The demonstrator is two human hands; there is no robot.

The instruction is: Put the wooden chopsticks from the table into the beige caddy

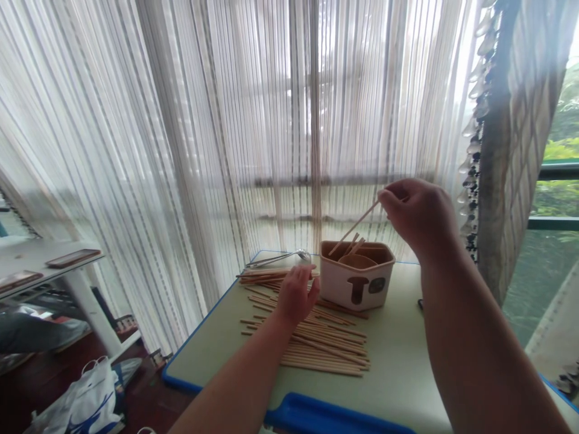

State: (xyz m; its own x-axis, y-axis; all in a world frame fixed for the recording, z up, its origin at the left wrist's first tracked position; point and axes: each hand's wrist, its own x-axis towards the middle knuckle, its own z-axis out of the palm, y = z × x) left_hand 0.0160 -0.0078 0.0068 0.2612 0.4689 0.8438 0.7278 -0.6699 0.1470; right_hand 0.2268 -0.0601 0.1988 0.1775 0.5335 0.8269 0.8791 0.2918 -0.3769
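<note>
While the right hand (418,214) hangs above the holder, its grip is pinched narrow on the top end of a single chopstick (357,226), and that stick slants down and to the left, its lower tip already inside the beige holder (357,280) with the mushroom print. So the long axis runs from the fingers down into the near-left compartment, the holder sitting just below and left of the grip. A couple more sticks lean in that same compartment; a rounded inner cup beside them looks bare, though I cannot see its bottom. Over on the left, the left hand (296,295) lies flat, fingers spread, on the loose pile of chopsticks (316,343) scattered over the table (398,367), holding none that I can make out. A metal spoon (283,257) lies behind the pile, by the curtain (203,120).
</note>
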